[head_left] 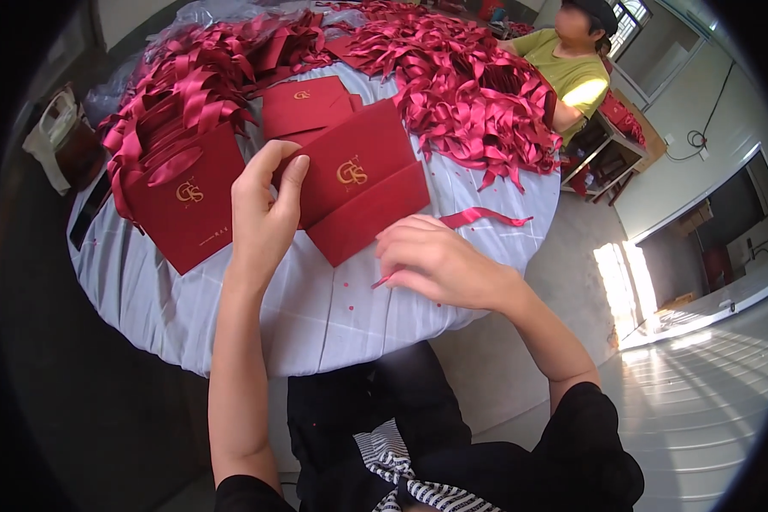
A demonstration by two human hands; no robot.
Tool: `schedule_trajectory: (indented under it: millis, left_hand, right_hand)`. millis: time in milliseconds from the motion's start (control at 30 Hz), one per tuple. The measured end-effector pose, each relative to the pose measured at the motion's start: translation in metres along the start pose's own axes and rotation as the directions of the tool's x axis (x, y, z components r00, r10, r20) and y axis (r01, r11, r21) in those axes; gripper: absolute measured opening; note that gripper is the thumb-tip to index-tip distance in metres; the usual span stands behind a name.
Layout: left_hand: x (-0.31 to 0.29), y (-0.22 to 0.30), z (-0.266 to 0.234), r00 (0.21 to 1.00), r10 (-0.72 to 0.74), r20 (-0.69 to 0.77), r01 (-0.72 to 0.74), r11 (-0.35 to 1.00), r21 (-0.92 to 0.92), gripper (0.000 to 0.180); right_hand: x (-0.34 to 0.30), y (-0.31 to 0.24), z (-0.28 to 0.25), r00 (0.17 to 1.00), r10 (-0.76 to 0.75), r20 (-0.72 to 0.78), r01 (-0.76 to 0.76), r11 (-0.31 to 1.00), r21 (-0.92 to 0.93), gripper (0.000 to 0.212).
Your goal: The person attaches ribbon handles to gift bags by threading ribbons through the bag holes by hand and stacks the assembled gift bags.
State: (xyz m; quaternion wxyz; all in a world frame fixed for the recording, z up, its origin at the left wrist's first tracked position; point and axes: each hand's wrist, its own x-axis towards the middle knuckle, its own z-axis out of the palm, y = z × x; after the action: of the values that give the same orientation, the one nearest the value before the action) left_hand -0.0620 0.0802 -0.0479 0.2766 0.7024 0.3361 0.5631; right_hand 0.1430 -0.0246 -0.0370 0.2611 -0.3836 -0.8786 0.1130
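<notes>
A flat dark red paper bag with a gold emblem lies on the round table, which is covered in pale cloth. My left hand pinches the bag's upper left edge between thumb and fingers. My right hand rests fingers-down by the bag's lower right corner, closed on the end of a red ribbon that runs away to the right. More flat red bags lie stacked behind it.
A row of finished red bags with ribbon handles stands at the left. A big heap of loose red ribbons covers the far side. Another person in a yellow-green shirt sits across the table. A shelf unit stands beyond.
</notes>
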Motion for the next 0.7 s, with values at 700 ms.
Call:
schedule_trajectory:
  millis: [700]
  left_hand:
    - [-0.006,0.007,0.009,0.934,-0.130,0.334,0.246,0.909,-0.337,0.020]
  right_hand:
    - [0.051,-0.007,0.016,0.749,0.313,-0.584,-0.309,0.945,0.110,0.016]
